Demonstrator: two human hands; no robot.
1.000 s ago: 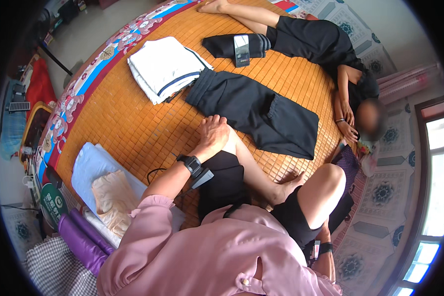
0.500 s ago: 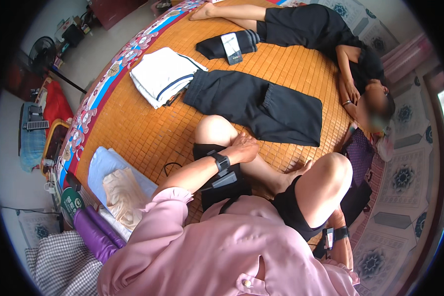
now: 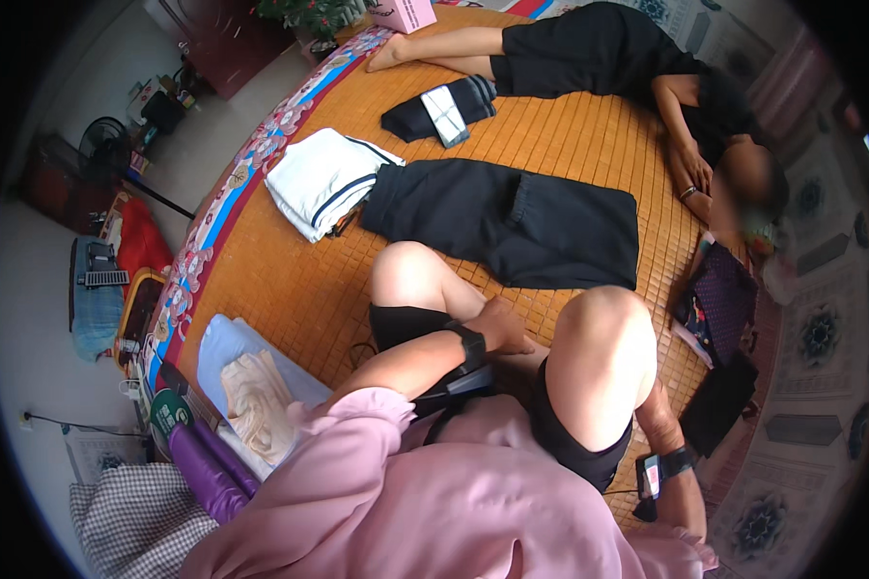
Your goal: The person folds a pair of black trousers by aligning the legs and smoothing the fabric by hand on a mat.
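Observation:
I sit with bent knees on an orange-brown slatted mat (image 3: 270, 289). My left hand (image 3: 504, 323) reaches between my legs, against my lower leg; its fingers are mostly hidden. Beside my right thigh, my right hand (image 3: 657, 417) is largely covered by the leg, fingers out of sight. Both wrists wear dark straps. Beyond my knees, folded black trousers (image 3: 570, 232) lie flat, touching a folded white garment with dark stripes (image 3: 323, 183). Farther back, a pale flat packet (image 3: 444, 116) lies across a folded dark cloth (image 3: 406, 120).
Another person in black (image 3: 599, 48) lies along the far right. Light blue cloth (image 3: 217, 352) and beige cloth (image 3: 256, 400) lie left, near a purple roll (image 3: 208, 473) and checked fabric (image 3: 135, 521). A patterned purple cloth (image 3: 719, 294) and black cloth (image 3: 719, 405) lie right.
My left hand has shifted right and lower along my leg. My right knee has moved left. The view has tilted, bringing a plant and a pink box in at the top.

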